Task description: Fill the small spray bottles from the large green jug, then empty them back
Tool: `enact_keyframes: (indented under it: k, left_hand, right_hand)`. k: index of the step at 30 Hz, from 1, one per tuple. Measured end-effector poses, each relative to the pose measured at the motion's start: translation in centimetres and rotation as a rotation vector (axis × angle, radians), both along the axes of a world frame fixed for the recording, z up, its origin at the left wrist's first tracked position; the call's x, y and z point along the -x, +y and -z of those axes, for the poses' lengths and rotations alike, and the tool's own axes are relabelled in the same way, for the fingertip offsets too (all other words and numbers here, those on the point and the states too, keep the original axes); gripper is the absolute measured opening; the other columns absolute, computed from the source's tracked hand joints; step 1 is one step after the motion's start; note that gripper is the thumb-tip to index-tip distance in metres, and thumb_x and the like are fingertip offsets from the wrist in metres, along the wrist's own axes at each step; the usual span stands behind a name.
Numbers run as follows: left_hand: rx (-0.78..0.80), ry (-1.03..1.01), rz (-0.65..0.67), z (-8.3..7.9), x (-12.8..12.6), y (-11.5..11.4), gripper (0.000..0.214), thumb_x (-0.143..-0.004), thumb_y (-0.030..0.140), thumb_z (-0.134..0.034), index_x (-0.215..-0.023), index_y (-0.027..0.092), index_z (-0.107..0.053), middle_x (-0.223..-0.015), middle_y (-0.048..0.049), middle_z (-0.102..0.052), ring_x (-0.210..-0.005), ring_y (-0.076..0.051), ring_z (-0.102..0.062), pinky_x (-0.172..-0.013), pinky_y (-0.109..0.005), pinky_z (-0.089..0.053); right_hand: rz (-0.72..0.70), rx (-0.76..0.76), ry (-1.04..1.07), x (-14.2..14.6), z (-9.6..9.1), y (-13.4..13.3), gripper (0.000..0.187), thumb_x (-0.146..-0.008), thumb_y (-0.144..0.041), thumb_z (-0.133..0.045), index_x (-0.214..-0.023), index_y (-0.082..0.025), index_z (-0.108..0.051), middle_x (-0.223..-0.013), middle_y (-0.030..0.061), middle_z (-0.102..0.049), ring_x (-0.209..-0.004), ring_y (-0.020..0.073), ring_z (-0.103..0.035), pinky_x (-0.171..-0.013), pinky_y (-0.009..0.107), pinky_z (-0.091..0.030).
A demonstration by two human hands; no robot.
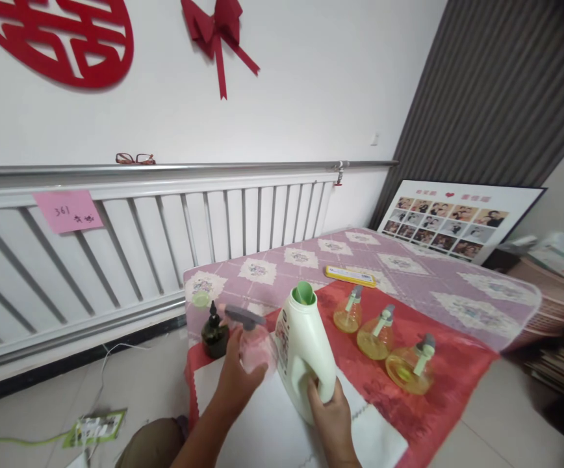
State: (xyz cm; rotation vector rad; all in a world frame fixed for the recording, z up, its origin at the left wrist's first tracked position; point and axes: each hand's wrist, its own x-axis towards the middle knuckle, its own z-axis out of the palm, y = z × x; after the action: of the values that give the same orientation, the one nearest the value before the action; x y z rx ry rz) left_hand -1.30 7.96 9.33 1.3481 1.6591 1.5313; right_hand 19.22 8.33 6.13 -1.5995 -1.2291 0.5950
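Note:
My left hand (240, 374) is wrapped round a pink see-through spray bottle (258, 354) with a grey spray head. Just to its right, my right hand (331, 416) grips the handle of a large pale green detergent jug (306, 344). The jug stands about upright over the white cloth (374, 435); whether its base touches the cloth I cannot tell. Its mouth is uncapped and shows a green pouring spout. Left of my left hand is a dark green bottle (215, 337) with a black top. A light green cap (201, 299) lies behind it.
Several spray bottles of yellow liquid, among them a nearer one (409, 370), stand on the red cloth (438, 344) at right. Behind them lies a yellow flat box (350, 275). A radiator (165, 240) runs along the wall; a photo board (448, 218) leans at the far right.

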Motion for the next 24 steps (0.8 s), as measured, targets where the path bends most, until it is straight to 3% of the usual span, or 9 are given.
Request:
enact_keyframes:
  k: [3, 8, 14, 17, 20, 24]
  left_hand:
    - [0.070, 0.093, 0.160, 3.0, -0.9, -4.4, 0.078, -0.063, 0.020, -0.065, -0.134, 0.018, -0.035, -0.136, -0.0142, -0.050, -0.125, -0.031, -0.050, -0.107, -0.046, -0.041]
    - [0.028, 0.204, 0.212, 6.6, -2.5, -8.9, 0.077, -0.061, 0.015, -0.063, -0.133, 0.022, -0.037, -0.133, -0.0132, -0.053, -0.124, -0.032, -0.050, -0.107, -0.044, -0.042]
    - [-0.055, 0.250, 0.181, 7.4, -3.3, -9.7, 0.078, -0.061, 0.013, -0.061, -0.134, 0.019, -0.034, -0.132, -0.0151, -0.051, -0.126, -0.033, -0.048, -0.108, -0.047, -0.041]
    - [-0.077, 0.260, 0.189, 7.5, -3.2, -9.6, 0.080, -0.061, 0.012, -0.062, -0.135, 0.020, -0.032, -0.132, -0.0155, -0.050, -0.126, -0.033, -0.047, -0.107, -0.047, -0.041]
    - [-0.100, 0.263, 0.189, 7.7, -3.3, -9.6, 0.079, -0.066, 0.013, -0.062, -0.137, 0.019, -0.030, -0.134, -0.0156, -0.048, -0.128, -0.032, -0.045, -0.108, -0.048, -0.039]
    - [-0.096, 0.254, 0.182, 7.9, -3.6, -9.7, 0.075, -0.070, 0.014, -0.060, -0.138, 0.017, -0.029, -0.136, -0.0165, -0.046, -0.129, -0.031, -0.044, -0.108, -0.047, -0.039]
  right_hand:
    - [-0.019, 0.001, -0.002, 0.0, 0.0, -0.1, 0.035, -0.068, -0.056, -0.057, -0.080, -0.023, -0.057, -0.068, 0.0043, -0.069, -0.066, 0.0250, -0.064, -0.063, 0.034, -0.051]
    - [-0.063, -0.010, -0.002, 0.1, -0.6, -0.5, 0.032, -0.070, -0.054, -0.058, -0.078, -0.023, -0.056, -0.069, 0.0025, -0.067, -0.068, 0.0234, -0.063, -0.064, 0.032, -0.050]
    - [-0.137, 0.003, 0.016, -0.2, -1.6, -1.5, 0.034, -0.072, -0.051, -0.060, -0.087, -0.020, -0.061, -0.075, 0.0045, -0.070, -0.071, 0.0240, -0.064, -0.065, 0.033, -0.051]
    - [-0.122, 0.000, 0.030, -0.5, -1.0, -3.4, 0.049, -0.077, -0.052, -0.055, -0.109, -0.016, -0.057, -0.106, 0.0127, -0.069, -0.097, 0.0275, -0.064, -0.081, 0.037, -0.051]
    - [-0.031, -0.019, 0.054, -0.5, 0.6, -6.2, 0.061, -0.080, -0.052, -0.052, -0.128, -0.014, -0.045, -0.134, 0.0173, -0.053, -0.125, 0.0305, -0.049, -0.099, 0.043, -0.042]
    - [-0.195, -0.093, 0.064, 0.6, 1.5, -9.2, 0.047, -0.079, -0.045, -0.058, -0.118, -0.018, -0.055, -0.125, 0.0130, -0.059, -0.121, 0.0287, -0.053, -0.102, 0.043, -0.042]
